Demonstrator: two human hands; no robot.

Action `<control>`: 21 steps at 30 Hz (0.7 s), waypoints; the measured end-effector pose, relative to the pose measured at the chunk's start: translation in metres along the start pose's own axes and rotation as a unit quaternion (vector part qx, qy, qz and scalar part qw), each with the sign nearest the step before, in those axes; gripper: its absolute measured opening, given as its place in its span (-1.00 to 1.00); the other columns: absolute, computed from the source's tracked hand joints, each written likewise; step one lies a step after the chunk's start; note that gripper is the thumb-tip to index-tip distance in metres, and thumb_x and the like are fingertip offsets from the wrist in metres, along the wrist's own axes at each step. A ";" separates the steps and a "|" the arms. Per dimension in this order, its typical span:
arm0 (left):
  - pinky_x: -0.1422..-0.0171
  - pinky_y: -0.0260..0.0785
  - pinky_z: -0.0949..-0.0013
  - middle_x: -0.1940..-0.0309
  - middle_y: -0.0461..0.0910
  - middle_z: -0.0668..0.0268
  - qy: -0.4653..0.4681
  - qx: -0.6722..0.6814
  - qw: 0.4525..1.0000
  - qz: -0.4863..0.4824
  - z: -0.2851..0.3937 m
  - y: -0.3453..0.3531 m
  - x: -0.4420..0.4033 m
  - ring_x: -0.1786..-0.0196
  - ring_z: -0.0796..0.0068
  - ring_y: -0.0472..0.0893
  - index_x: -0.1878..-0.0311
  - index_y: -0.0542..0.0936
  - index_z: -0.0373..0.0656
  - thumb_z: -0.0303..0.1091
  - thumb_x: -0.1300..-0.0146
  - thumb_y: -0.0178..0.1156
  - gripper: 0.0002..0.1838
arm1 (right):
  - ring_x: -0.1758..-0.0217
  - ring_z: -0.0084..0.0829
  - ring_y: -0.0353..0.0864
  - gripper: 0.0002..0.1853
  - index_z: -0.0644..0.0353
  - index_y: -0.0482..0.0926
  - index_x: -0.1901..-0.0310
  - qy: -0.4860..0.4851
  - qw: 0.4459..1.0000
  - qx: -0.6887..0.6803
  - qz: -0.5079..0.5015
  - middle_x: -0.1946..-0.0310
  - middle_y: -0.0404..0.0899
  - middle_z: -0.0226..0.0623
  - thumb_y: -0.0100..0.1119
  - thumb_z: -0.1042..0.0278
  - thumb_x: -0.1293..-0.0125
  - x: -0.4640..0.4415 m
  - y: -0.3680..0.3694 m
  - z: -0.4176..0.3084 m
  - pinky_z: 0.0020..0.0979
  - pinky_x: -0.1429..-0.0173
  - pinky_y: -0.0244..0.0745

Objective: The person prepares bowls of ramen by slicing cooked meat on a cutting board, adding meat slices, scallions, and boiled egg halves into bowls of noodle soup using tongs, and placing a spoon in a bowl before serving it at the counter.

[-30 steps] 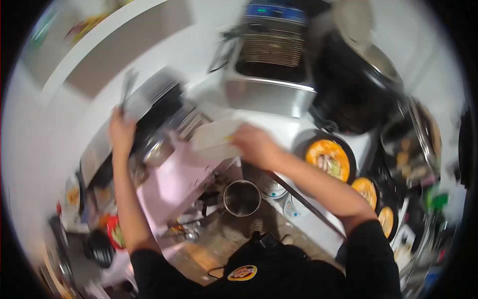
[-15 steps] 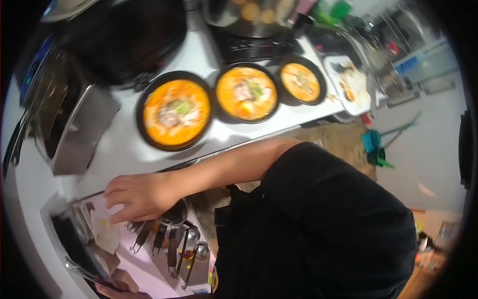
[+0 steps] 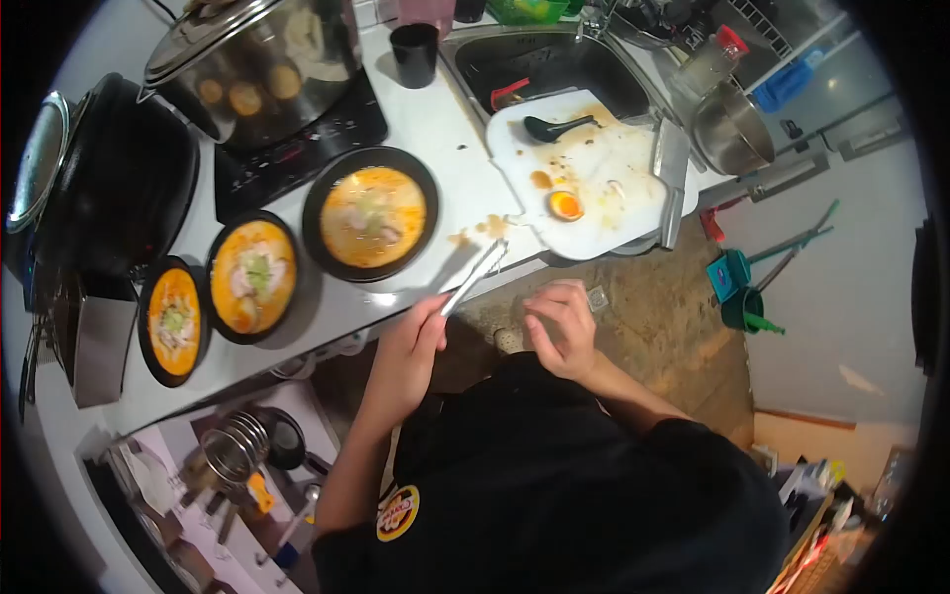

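Note:
My left hand [image 3: 408, 354] is closed round metal tongs [image 3: 475, 277], whose tips point at the counter's front edge. My right hand [image 3: 562, 327] hangs beside it over the floor, its fingers curled and apart, with nothing visible in it. Just beyond my left hand is a black bowl [image 3: 372, 213] of orange soup. Two more soup bowls stand to its left, one in the middle [image 3: 252, 276] and one at the far left [image 3: 174, 322]. Ahead of my right hand lies a stained white cutting board [image 3: 594, 168] with a halved egg [image 3: 565, 205] and a black spoon [image 3: 556, 127].
A sink [image 3: 554, 61] lies behind the board, and a knife [image 3: 669, 183] lies on its right side. A glass-lidded pot [image 3: 262, 84] sits on a black cooktop [image 3: 297, 148]. A black cup [image 3: 414, 54] stands near the sink. Strainers [image 3: 236, 445] are at the lower left.
The view has swung right to the soup bowls and cutting board. My right hand has left the shelf area and come in front of my body. My left hand, mostly out of view before, now shows with tongs.

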State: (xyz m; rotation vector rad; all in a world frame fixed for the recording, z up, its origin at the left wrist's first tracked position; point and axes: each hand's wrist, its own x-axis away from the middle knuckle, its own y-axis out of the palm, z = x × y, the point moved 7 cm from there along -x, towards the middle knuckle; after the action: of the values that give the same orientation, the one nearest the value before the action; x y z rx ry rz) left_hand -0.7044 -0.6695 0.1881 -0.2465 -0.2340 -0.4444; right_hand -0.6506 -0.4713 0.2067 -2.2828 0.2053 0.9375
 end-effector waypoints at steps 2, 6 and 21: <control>0.19 0.30 0.49 0.46 0.44 0.39 -0.017 -0.011 0.999 0.031 -0.010 0.041 -0.038 0.35 0.60 0.43 -0.15 0.51 -0.28 -0.26 -0.47 -0.05 -0.65 | 0.18 -0.13 0.46 -0.73 0.23 0.59 0.17 0.009 0.999 0.032 0.015 0.26 0.46 -0.18 0.28 0.61 -0.03 0.011 -0.043 0.031 -0.22 0.08 0.41; 0.20 0.31 0.48 0.46 0.48 0.38 -0.034 -0.018 0.996 0.080 -0.009 0.078 -0.075 0.36 0.59 0.45 -0.15 0.54 -0.27 -0.21 -0.47 -0.02 -0.63 | 0.14 -0.20 0.48 -0.76 0.25 0.57 0.13 0.035 0.998 0.034 0.035 0.20 0.45 -0.16 0.25 0.59 -0.12 0.019 -0.102 0.070 -0.24 0.02 0.44; 0.29 0.25 0.55 0.43 0.48 0.46 -0.110 -0.007 0.988 0.106 -0.022 0.123 -0.100 0.38 0.68 0.40 -0.18 0.55 -0.18 -0.18 -0.44 0.03 -0.62 | 0.04 -0.31 0.56 -0.66 0.21 0.21 -0.18 0.480 0.738 -0.471 0.064 -0.07 0.44 0.01 -0.02 0.38 -0.45 0.011 -0.038 0.197 -0.31 -0.16 0.52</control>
State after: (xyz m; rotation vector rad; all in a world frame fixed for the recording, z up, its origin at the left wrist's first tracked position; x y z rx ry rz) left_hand -0.7328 -0.5288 0.1174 -0.3316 -0.4152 -0.2068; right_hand -0.7415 -0.3175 0.1145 -3.5686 0.3756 -0.3566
